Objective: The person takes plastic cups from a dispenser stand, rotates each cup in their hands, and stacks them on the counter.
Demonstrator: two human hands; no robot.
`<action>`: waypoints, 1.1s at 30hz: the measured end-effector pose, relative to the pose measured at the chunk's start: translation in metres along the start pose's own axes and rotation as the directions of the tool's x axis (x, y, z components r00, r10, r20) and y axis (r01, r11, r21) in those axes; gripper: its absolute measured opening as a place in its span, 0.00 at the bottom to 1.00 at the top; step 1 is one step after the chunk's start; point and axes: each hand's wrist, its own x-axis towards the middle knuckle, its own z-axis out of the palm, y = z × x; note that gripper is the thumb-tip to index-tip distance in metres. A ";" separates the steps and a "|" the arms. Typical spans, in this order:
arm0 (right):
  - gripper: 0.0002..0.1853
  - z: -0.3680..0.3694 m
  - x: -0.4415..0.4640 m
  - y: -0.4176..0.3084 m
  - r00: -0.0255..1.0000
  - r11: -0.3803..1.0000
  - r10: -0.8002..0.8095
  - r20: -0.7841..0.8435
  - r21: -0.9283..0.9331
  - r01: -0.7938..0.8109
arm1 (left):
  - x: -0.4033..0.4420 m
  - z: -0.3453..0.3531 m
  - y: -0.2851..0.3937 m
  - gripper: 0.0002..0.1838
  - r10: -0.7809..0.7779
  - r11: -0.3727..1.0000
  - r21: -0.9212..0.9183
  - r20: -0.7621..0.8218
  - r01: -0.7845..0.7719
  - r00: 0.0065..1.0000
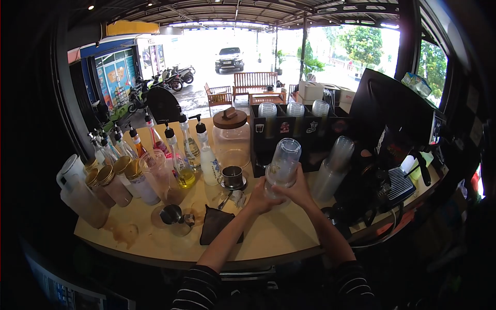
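Observation:
Both of my hands hold a stack of clear plastic cups [284,163], upside down, above the wooden counter [268,237]. My left hand [263,198] wraps round the lower left side of the stack. On the right side, my right hand [298,190] grips it with the thumb across the front. Another stack of clear cups [330,178] stands just right of my right hand. Left of my left hand are a small metal cup [232,178] on a saucer and a spoon [225,200]. A dark folded cloth [217,226] lies nearer the counter's front edge.
Pump bottles [207,157], lidded jars [114,185] and a clear pitcher [163,175] crowd the left. Behind stand a large glass jar [231,142] and a black cup holder [302,126]. Dark equipment [387,170] fills the right. A metal jigger [173,214] lies front left.

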 end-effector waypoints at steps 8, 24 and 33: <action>0.50 -0.022 0.023 -0.044 0.950 0.892 -0.312 -0.032 -0.353 0.281 | 0.007 -0.022 0.009 0.60 0.018 0.998 0.052 0.014 -0.019 1.000; 0.23 0.053 0.012 -0.089 0.851 0.907 -0.392 0.349 -0.009 0.421 | -0.043 -0.137 0.099 0.23 0.003 0.895 -0.378 -0.524 -0.235 0.852; 0.17 0.084 0.019 -0.072 0.913 0.846 -0.127 0.389 0.522 -0.105 | -0.077 -0.153 0.078 0.28 0.155 0.946 -0.202 -0.401 -0.252 0.903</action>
